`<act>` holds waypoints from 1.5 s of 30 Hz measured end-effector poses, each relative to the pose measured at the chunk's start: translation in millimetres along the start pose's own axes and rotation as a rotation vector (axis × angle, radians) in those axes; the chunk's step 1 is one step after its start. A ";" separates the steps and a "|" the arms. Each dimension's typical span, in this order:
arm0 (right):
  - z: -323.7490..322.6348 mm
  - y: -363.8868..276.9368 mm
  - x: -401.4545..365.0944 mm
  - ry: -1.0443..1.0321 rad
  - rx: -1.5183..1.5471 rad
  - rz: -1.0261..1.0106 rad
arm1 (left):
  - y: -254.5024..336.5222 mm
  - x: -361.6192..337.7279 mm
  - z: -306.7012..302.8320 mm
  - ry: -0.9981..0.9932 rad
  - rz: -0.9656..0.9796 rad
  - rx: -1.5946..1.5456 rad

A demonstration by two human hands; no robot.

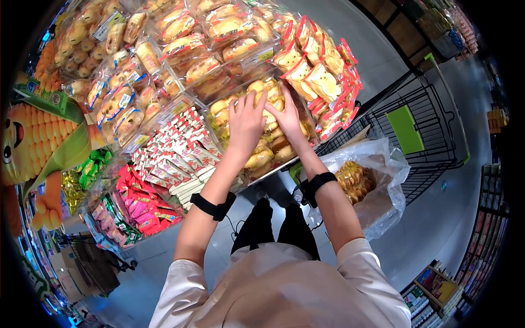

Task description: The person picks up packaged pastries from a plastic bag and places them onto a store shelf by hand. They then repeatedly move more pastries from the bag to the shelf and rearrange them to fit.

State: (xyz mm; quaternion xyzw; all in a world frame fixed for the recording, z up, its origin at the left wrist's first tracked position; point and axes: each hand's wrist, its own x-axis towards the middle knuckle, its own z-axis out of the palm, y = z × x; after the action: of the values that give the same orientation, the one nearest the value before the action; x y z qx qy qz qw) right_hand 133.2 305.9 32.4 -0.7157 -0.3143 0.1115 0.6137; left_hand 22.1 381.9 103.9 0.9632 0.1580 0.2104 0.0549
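Both arms reach into a clear-walled display bin (306,127) of small yellow-brown buns (259,159) in clear wrapping. My left hand (248,121) lies palm down over the buns, fingers spread and touching the packs. Beside it, my right hand (286,116) rests at the bin's right side, thumb stretched toward the left hand and fingers apart. The right fingertips are partly hidden among the packs. Neither hand visibly grips a pack.
Red-edged bread packs (322,82) lie right of the bin, red-and-white packets (178,145) left, long bread packs (224,27) behind. A shopping cart (432,117) stands at right, with a clear plastic bag (385,164) of wrapped buns. A corn-shaped figure (44,139) stands far left.
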 end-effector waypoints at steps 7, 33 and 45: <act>28.6 1.1 -6.7 -0.025 0.060 0.049 | -12.5 -12.8 12.9 0.009 -0.066 0.010; 3.1 -17.5 -31.3 0.045 -0.163 0.066 | 30.9 -87.7 -7.7 -0.005 -0.195 0.006; -165.8 -32.2 -210.7 0.316 0.180 0.473 | 169.5 -119.6 2.1 -0.147 0.172 -0.806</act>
State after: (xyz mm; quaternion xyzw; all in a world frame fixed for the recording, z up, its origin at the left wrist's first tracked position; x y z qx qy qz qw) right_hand 49.7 49.9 52.1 -0.7203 -0.0282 0.1663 0.6728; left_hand -32.5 182.6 84.8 0.8867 -0.0224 0.1900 0.4208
